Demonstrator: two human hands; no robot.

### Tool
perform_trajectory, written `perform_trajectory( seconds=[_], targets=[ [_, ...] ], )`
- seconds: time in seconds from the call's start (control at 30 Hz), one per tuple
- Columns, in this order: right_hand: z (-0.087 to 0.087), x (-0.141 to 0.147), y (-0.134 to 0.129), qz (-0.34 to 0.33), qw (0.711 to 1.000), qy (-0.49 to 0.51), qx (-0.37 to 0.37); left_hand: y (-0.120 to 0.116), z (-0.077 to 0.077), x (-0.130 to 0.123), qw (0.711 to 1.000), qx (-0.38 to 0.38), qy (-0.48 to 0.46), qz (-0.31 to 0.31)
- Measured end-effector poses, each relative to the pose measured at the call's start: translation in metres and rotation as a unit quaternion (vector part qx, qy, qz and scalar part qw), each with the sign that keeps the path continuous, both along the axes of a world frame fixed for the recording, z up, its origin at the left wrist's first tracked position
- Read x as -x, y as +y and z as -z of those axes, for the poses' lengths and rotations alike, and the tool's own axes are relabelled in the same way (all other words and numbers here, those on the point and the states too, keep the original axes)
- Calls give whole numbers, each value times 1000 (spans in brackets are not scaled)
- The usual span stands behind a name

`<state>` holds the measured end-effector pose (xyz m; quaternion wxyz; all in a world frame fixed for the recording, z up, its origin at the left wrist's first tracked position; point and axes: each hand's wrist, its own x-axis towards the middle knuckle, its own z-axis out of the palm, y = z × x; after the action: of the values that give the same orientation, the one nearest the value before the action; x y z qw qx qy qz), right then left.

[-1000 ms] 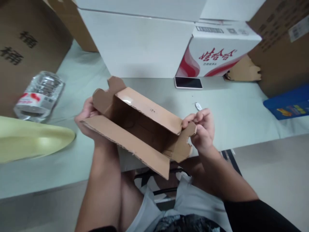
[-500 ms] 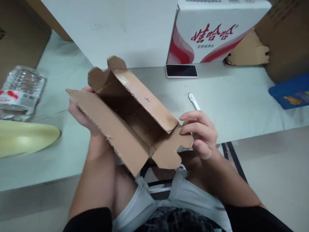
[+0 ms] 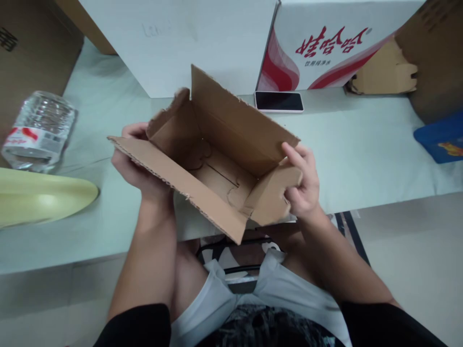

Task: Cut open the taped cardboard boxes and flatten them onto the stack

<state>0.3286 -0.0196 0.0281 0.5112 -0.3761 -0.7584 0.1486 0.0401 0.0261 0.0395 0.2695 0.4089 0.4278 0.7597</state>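
Observation:
An open cardboard box [image 3: 217, 188] is held up over the table's front edge, tilted, with its inside and interlocked bottom flaps facing me. My left hand [image 3: 135, 161] grips its left end; part of the fingers is hidden behind the box. My right hand [image 3: 304, 178] holds the right end, with fingers at the corner of the far flap and the thumb by the notched right flap. The four top flaps stand outward or upright, and their edges look rough.
A phone [image 3: 279, 101] lies before a white carton with red print [image 3: 318, 48]. On the left are a clear plastic bottle [image 3: 39, 130] and a yellow-green curved object [image 3: 47, 196]. A cut cardboard piece [image 3: 385, 72] and a blue package [image 3: 441, 137] are at the right.
The far flap has swung up from folded over the opening, so more of the inside shows. My right hand has closed on the right end. The white pen-like tool no longer shows.

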Motion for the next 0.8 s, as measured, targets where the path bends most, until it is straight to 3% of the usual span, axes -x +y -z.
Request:
perform_trajectory(
  seconds=[0.1, 0.2, 0.33, 0.47, 0.63, 0.73, 0.8],
  targets=[
    [8, 7, 2, 32, 998, 16, 52, -4, 0, -2, 996, -63, 69, 8],
    [14, 14, 1, 42, 993, 65, 84, -4, 4, 0, 997, -61, 50, 7],
    [9, 17, -3, -22, 992, 68, 101, 2, 15, 8, 998, -50, 47, 5],
    [0, 14, -4, -105, 990, 34, 83, 2, 19, 17, 986, -74, 150, -13],
    [3, 15, -5, -125, 987, 32, 92, -6, 9, 22, 947, -53, 315, 26],
    [15, 21, -6, -98, 984, 85, 123, -10, 4, 19, 945, -44, 322, 33],
    [24, 25, -4, -43, 969, 154, 186, -10, 3, 19, 950, -18, 312, 19]
  ],
)
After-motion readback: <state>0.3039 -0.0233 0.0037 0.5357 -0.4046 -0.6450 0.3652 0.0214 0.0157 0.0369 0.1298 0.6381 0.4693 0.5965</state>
